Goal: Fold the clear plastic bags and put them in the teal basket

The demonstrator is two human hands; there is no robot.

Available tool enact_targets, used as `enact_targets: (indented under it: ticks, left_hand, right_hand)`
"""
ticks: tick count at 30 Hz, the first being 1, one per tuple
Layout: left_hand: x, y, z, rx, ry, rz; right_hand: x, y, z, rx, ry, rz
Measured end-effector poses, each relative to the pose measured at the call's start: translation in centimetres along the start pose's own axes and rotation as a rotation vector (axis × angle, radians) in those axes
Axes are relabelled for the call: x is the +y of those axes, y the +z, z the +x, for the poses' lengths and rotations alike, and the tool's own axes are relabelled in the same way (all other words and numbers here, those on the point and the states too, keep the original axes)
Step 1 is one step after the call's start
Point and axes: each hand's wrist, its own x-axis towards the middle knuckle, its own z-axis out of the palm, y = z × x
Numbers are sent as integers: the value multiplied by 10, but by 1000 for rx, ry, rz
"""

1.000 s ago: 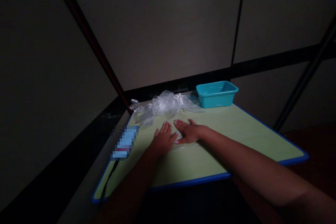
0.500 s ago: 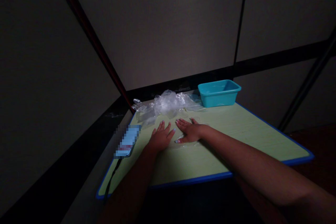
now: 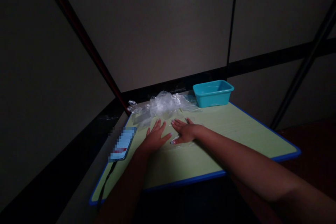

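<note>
A thin clear plastic bag (image 3: 181,145) lies flat on the pale green tabletop (image 3: 183,162), hard to make out against it. My right hand (image 3: 184,132) rests on the bag with its fingers spread. Beside it on the left, my left hand (image 3: 155,138) is laid out with fingers apart, at the bag's left side; whether it touches the plastic I cannot tell. Just beyond both hands sits a crumpled heap of clear plastic bags (image 3: 164,103).
A turquoise plastic basin (image 3: 214,98) stands at the back right of the table. At the left edge lies a phone (image 3: 123,143), its screen blurred, with a dark cord (image 3: 107,178) running from it. Panelled walls (image 3: 162,35) close off the back and left.
My view has turned slightly right, so the table and its things sit further left. My left hand has slid a little left, away from my right hand, which stays on the bag.
</note>
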Motion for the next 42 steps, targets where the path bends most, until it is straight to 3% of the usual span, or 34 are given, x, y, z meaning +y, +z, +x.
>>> enact_targets:
  ticks: [12,22,31,36,42]
  left_hand:
    - [-3,1,-2,-190,-13,98]
    - [-8,-2,-3,-212,-2,94]
    - [-10,-9,-5,-105,-31,64]
    - [-13,-11,-5,-125,10,48]
    - [-5,-15,-10,-185,-8,32]
  right_hand:
    - [5,-4,-2,-28,50,-56]
    - [4,-5,-2,-36,51,-34]
    - [6,-16,-11,7,29,61]
    - [6,-14,-10,-53,28,26]
    - [0,-11,-10,-37,5,9]
